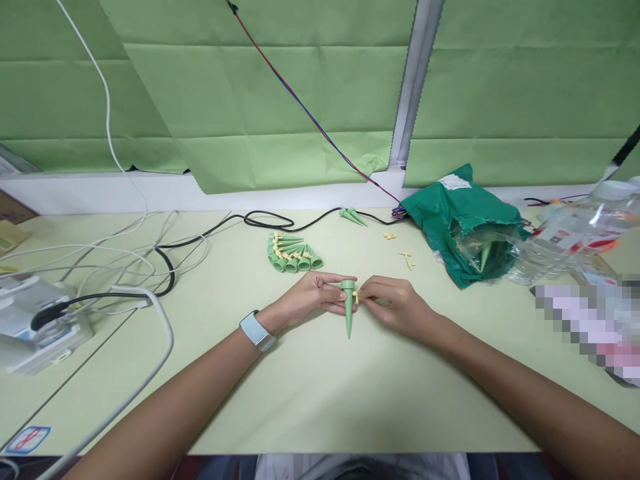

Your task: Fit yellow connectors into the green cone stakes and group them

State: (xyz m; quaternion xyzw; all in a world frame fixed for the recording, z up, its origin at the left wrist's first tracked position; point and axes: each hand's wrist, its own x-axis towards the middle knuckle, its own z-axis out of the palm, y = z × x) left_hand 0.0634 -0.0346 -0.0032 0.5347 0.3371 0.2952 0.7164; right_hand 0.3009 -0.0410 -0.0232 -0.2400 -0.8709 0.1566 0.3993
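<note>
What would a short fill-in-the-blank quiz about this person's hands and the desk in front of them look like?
1. The left hand, holding a green plastic spike, has a ____ on its wrist.
2. The right hand pinches a small piece at the spike's top, and that piece is ____ in colour.
3. A green plastic bag lies on the desk to the ____ of the hands.

Missing words: watch; yellow; right.

Ahead-left of the grip (349,297), a cluster of green plastic spikes (294,253) is standing in the way; ahead-right, a green plastic bag (465,227) is bulging; black cable (167,270) is looping left, while hands are able to pass nearer the person, over the pale counter (320,393).
</note>
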